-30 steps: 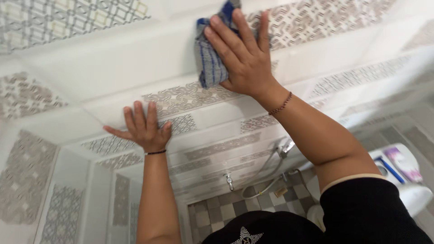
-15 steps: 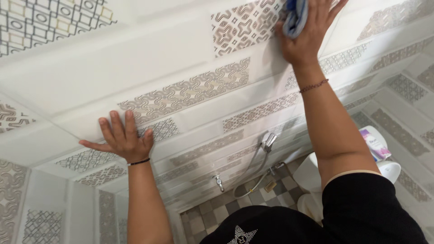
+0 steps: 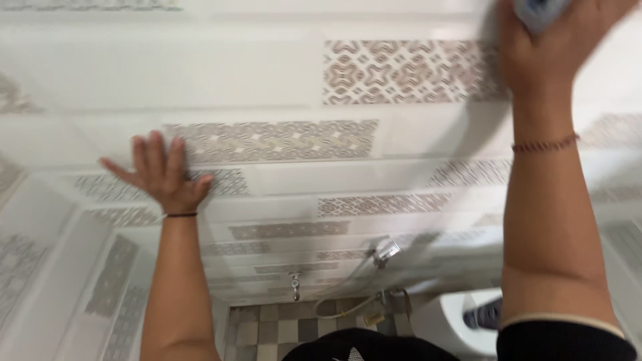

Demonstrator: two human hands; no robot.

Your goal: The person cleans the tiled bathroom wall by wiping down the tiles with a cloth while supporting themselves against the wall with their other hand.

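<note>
**Two hands on a tiled bathroom wall, a cloth under the right one**

The left hand (image 3: pixel 162 175) is pressing flat against the tiled wall (image 3: pixel 281 87), its fingers spread apart and holding nothing; a thin dark band is sitting at its wrist. Its fingertips are lying on the left end of a long patterned tile (image 3: pixel 274 140), brown on white.

The right hand (image 3: pixel 555 37) is reaching high at the right, at the top edge of the view, and is holding a blue cloth (image 3: pixel 538 10) against the wall. Only a small blurred patch of the cloth is showing between the fingers; the fingers are lying over it, but whether they are clamped round it or just pressing it flat cannot be told. A thin beaded bracelet (image 3: pixel 545 144) is circling the right wrist. Just left of this hand a squarer patterned tile (image 3: pixel 401 70) is showing.

Far below, between the two forearms, a metal tap (image 3: pixel 295 284) is sticking out of the wall, and to its right a hand sprayer (image 3: pixel 386 251) is hanging with its hose (image 3: pixel 341 309) looping down over a checked floor (image 3: pixel 281 331). A white toilet (image 3: pixel 455 321) is standing at the lower right.
</note>
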